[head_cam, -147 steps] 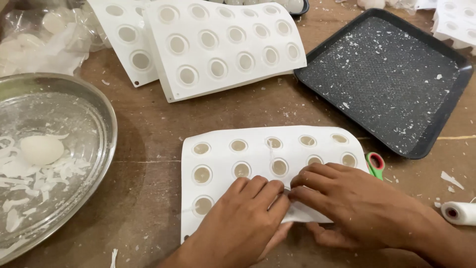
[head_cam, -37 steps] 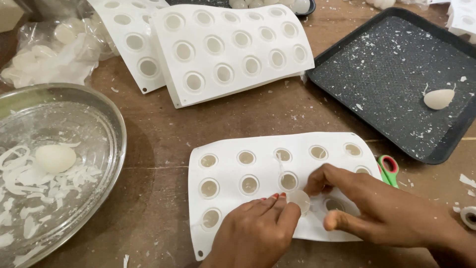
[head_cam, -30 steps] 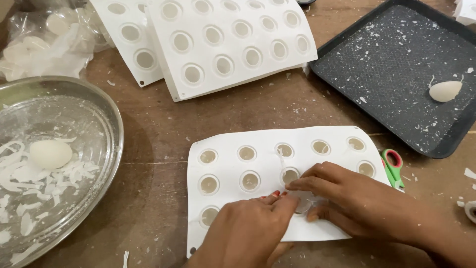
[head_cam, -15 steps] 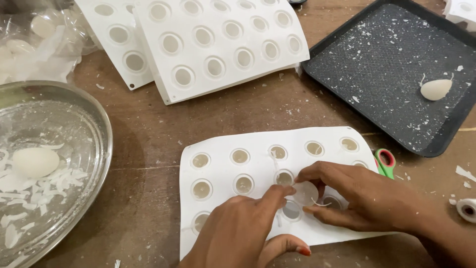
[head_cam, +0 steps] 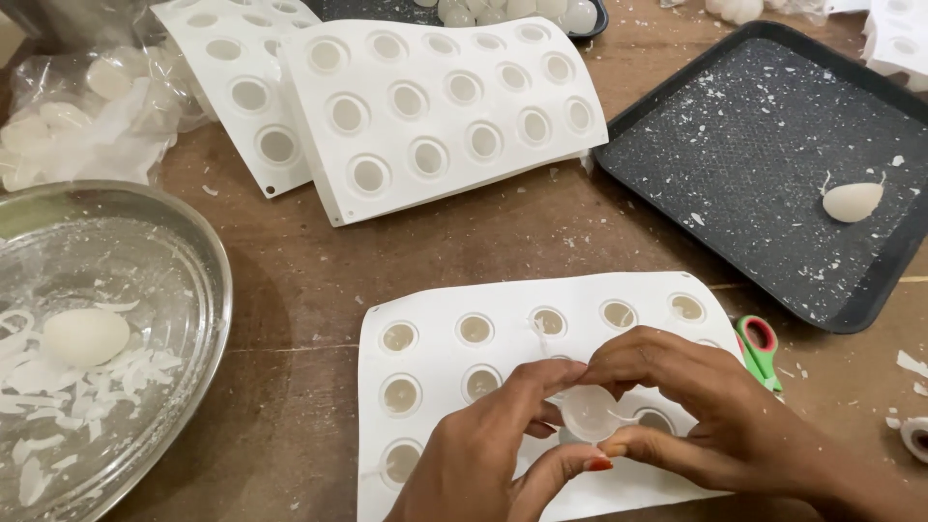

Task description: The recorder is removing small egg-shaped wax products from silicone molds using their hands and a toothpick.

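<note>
A white flexible mould sheet (head_cam: 454, 362) with rows of round cavities lies on the wooden table in front of me. Above its lower middle, my left hand (head_cam: 488, 454) and my right hand (head_cam: 696, 411) pinch a small pale translucent egg-shaped piece (head_cam: 590, 413) between thumbs and fingertips. The piece sits just over a cavity. One finished whitish egg shape (head_cam: 853, 201) lies on the black tray (head_cam: 764, 126) at the upper right. Another whitish egg shape (head_cam: 85, 335) rests in the metal bowl (head_cam: 198, 280) on the left, among white shavings.
Two more white mould sheets (head_cam: 435, 97) overlap at the top centre. A crumpled clear plastic bag (head_cam: 87, 106) with pale pieces lies at top left. Green and red scissors handles (head_cam: 761, 348) poke out beside my right hand. White flakes dot the table.
Both hands have lifted the pale egg-shaped piece out of its cavity and hold it a little higher above the sheet. A finished piece appeared on the black tray since the earliest frame.
</note>
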